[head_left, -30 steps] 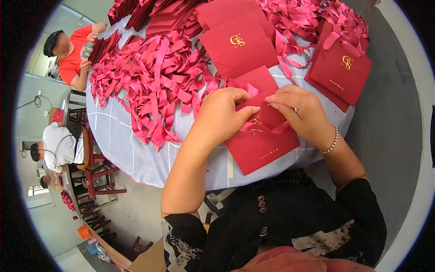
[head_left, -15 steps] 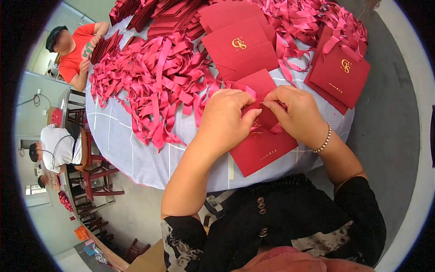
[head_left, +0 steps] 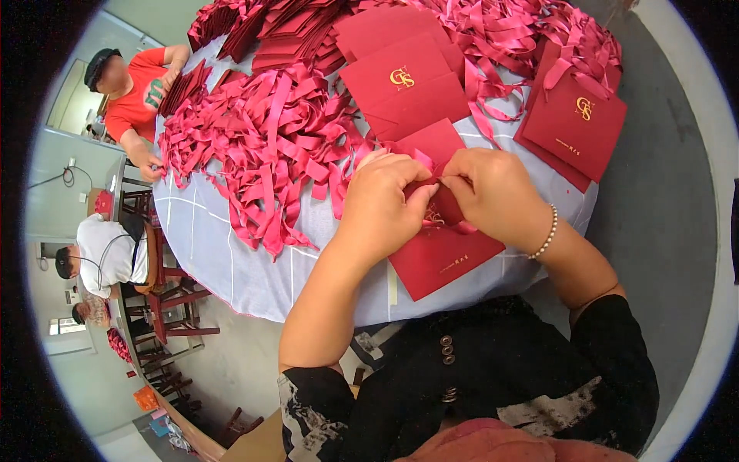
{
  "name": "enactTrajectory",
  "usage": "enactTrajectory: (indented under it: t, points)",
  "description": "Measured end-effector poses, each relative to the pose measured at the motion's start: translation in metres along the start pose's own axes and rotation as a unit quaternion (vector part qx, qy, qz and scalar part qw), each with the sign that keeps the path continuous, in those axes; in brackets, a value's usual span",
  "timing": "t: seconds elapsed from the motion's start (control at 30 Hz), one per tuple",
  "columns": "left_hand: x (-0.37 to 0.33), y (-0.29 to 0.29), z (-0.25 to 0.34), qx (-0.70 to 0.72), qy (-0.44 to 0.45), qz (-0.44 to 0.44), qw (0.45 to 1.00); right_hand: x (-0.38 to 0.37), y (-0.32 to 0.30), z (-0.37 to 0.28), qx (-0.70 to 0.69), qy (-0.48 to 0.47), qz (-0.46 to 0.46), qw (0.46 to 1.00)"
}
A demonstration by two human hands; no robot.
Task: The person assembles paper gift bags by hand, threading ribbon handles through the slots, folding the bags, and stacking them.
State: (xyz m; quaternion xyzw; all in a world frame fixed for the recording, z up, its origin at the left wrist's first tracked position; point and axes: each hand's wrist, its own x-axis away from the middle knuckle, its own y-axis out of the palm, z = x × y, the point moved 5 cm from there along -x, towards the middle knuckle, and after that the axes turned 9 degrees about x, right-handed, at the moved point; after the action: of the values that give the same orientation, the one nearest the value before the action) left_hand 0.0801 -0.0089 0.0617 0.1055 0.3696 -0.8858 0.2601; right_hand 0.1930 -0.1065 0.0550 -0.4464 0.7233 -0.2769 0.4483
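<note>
A red paper gift bag [head_left: 454, 262] with gold print lies flat on the table's near side, under both my hands. My left hand [head_left: 382, 202] is closed in a pinch, with a strip of pinkish-red satin ribbon [head_left: 421, 159] at its fingers. Close against it, my right hand [head_left: 499, 192] pinches ribbon over the upper middle of the bag. The two sets of fingertips almost touch; exactly what lies between them is partly hidden. Another ribbon end shows below the right hand, across the bag.
A loose heap of ribbons [head_left: 265, 146] lies to the left. Flat red bags [head_left: 408, 81] are stacked ahead, and bags with ribbon handles [head_left: 573, 127] lie at right. A pale checked cloth [head_left: 254, 289] covers the round table. A person in orange [head_left: 142, 96] works across it.
My right fingertips have moved slightly left, closer to the left ones. The person in orange has lowered one hand to the table's edge.
</note>
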Motion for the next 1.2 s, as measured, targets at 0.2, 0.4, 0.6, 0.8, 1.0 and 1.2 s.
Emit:
enactTrajectory:
  t: [0.2, 0.4, 0.6, 0.8, 1.0, 1.2]
  points:
    - [-0.002, 0.006, 0.005, -0.05, 0.03, -0.021, 0.998, 0.006, 0.004, -0.008, 0.068, 0.015, 0.027, 0.997]
    - [0.001, -0.003, -0.005, -0.014, -0.035, -0.004, 0.999, -0.001, -0.009, 0.003, -0.028, 0.051, -0.011, 0.998]
    - [0.008, -0.004, 0.006, -0.087, -0.035, -0.005, 0.996, 0.005, -0.009, -0.006, 0.053, 0.004, -0.003, 0.999]
    - [0.008, -0.005, 0.011, -0.047, -0.031, -0.021, 0.998, 0.0, -0.006, -0.012, 0.04, -0.004, 0.003, 0.999]
    - [0.016, -0.01, 0.038, -0.127, 0.023, 0.051, 0.99, -0.005, -0.029, -0.009, 0.0, -0.085, -0.056, 0.995]
    - [0.025, -0.014, 0.051, -0.158, 0.085, 0.053, 0.982, -0.016, -0.049, -0.017, -0.051, -0.113, 0.007, 0.992]
